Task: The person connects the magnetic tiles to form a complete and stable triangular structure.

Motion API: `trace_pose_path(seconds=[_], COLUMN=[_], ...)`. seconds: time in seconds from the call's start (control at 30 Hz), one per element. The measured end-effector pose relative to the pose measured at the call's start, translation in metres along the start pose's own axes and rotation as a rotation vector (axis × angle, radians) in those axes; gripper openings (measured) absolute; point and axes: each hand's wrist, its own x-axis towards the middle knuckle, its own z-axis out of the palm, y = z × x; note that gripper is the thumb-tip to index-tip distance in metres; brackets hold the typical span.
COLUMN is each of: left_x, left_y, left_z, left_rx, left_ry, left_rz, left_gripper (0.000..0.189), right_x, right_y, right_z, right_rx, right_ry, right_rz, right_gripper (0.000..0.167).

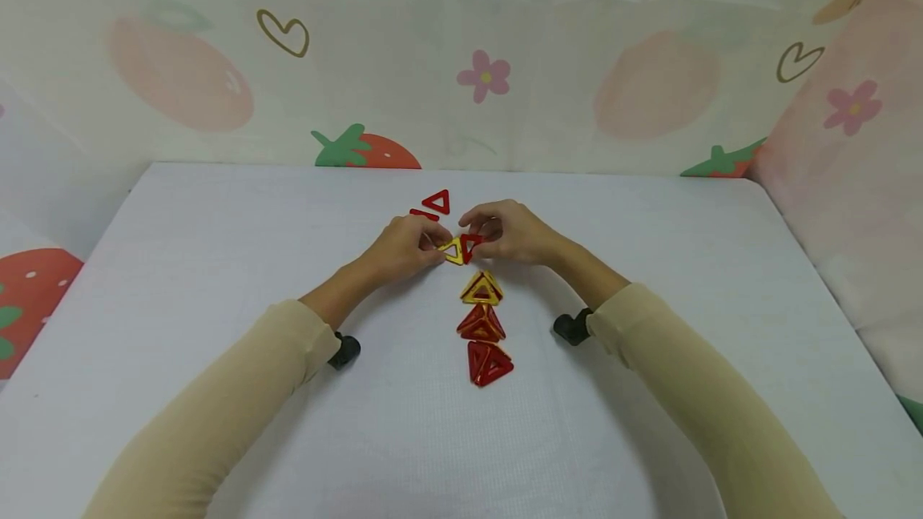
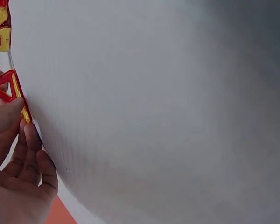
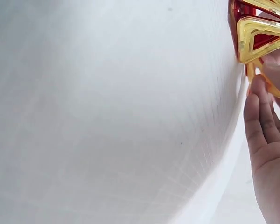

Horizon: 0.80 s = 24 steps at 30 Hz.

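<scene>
My left hand (image 1: 409, 248) pinches a yellow triangular magnetic tile (image 1: 459, 251) between thumb and fingers. From the other side, my right hand (image 1: 517, 235) pinches a red triangular magnetic tile (image 1: 465, 250), which meets the yellow one edge to edge. The left wrist view shows the left thumb on the yellow edge, with the red tile (image 2: 12, 77) tilted up beside it. In the right wrist view, the right hand (image 3: 270, 151) grips an orange-looking tile edge (image 3: 273, 89), and its thumb is partly cut off by the frame.
Nearer me stand a yellow-and-red pyramid (image 1: 472, 293), a red pyramid (image 1: 481, 331) and another red one (image 1: 494, 368), in a column on the white table (image 1: 288, 439). Beyond the left hand lie two red tiles, one triangle (image 1: 446, 202) and one partly hidden tile (image 1: 424, 215).
</scene>
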Motion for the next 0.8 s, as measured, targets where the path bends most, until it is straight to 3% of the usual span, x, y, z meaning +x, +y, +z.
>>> trace_pose_path(seconds=[0.43, 0.8], left_x=[0.0002, -0.0011], left_y=[-0.0004, 0.0009], left_z=[0.0002, -0.0006], left_rx=[-0.016, -0.025], left_ry=[-0.004, -0.002], left_rz=[0.005, 0.015], left_gripper=[0.028, 0.028], right_x=[0.0038, 0.0053], right_y=[0.0013, 0.0], right_z=[0.0033, 0.0059], right_rx=[0.06, 0.038], right_ry=[-0.009, -0.017], right_rz=[-0.02, 0.03], right_gripper=[0.031, 0.033])
